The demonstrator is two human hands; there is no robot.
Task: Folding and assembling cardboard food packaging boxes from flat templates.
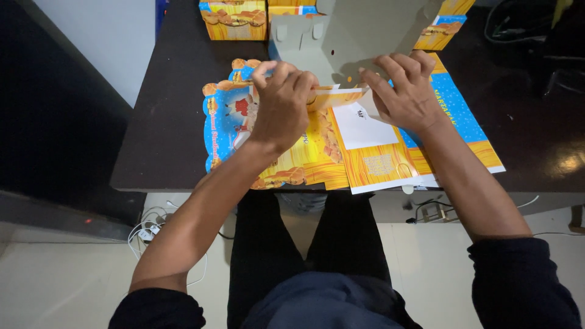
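Note:
A flat, unfolded cardboard box blank (365, 161), printed in yellow, orange and blue with pastry pictures, lies on the dark table (164, 134) in front of me. My left hand (281, 103) pinches a yellow flap of it near the middle. My right hand (405, 91) presses and folds the neighbouring panel, whose grey unprinted inside (359, 30) stands up behind my fingers. More flat blanks (222, 122) lie stacked underneath, sticking out to the left.
Folded boxes of the same print (234, 18) stand at the table's far edge. The table's front edge runs just above my lap. White cables (146, 231) lie on the pale floor at the left. Dark gear (530, 30) sits at the far right.

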